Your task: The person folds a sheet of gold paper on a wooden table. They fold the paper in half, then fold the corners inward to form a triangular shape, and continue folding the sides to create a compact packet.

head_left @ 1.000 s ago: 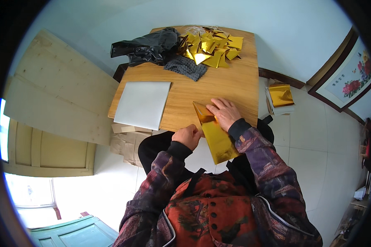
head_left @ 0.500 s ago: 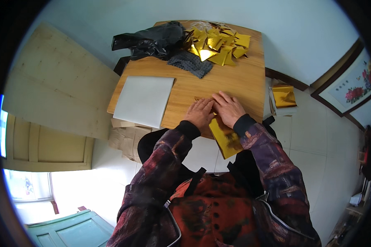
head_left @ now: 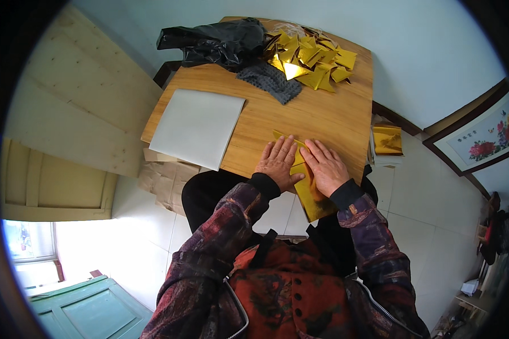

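A sheet of shiny gold foil paper (head_left: pixel 309 195), folded at its far end, lies at the near edge of the wooden table (head_left: pixel 260 133) and sticks out over it towards me. My left hand (head_left: pixel 277 164) lies flat on its left side, fingers stretched out and thumb reaching across the gold. On the other side my right hand (head_left: pixel 326 168) presses flat with its fingers straight. Parts of the folded end are hidden beneath both hands. Neither hand grips anything.
Folded gold paper pieces (head_left: pixel 316 59) are heaped at the far right, beside a black plastic bag (head_left: pixel 215 45) and a dark grey textured cloth (head_left: pixel 271 82). A pale grey board (head_left: pixel 198 127) lies at left. More gold paper (head_left: pixel 387 140) sits on a stack right of the table.
My hands have moved apart, from nearly touching over the fold to lying on either side of it. More of the folded gold end now shows. The whole view has shifted slightly.
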